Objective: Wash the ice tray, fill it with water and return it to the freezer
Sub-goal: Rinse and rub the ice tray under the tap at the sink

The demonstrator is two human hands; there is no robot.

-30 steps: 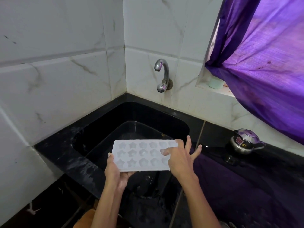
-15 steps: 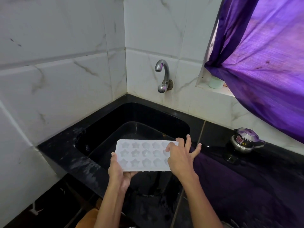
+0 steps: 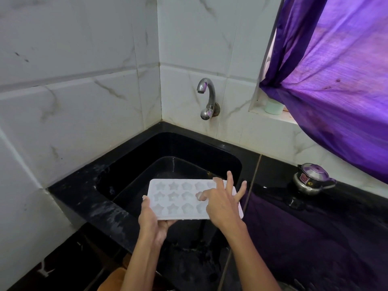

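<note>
The ice tray (image 3: 178,198) is held level over the near rim of the black sink (image 3: 134,156), well below the tap (image 3: 206,97). Left hand (image 3: 152,221) grips its left end, thumb on top, fingers beneath. Right hand (image 3: 222,203) lies on the right end, fingers spread apart, one fingertip pressing a cavity.

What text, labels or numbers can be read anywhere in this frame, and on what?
Red label on the small steel pressure cooker: print too blurred to read.
Round yellow sticker beside it: one mark, too small to read.
Pink tag on the tap knob: no legible text.
Ice tray: none.
</note>
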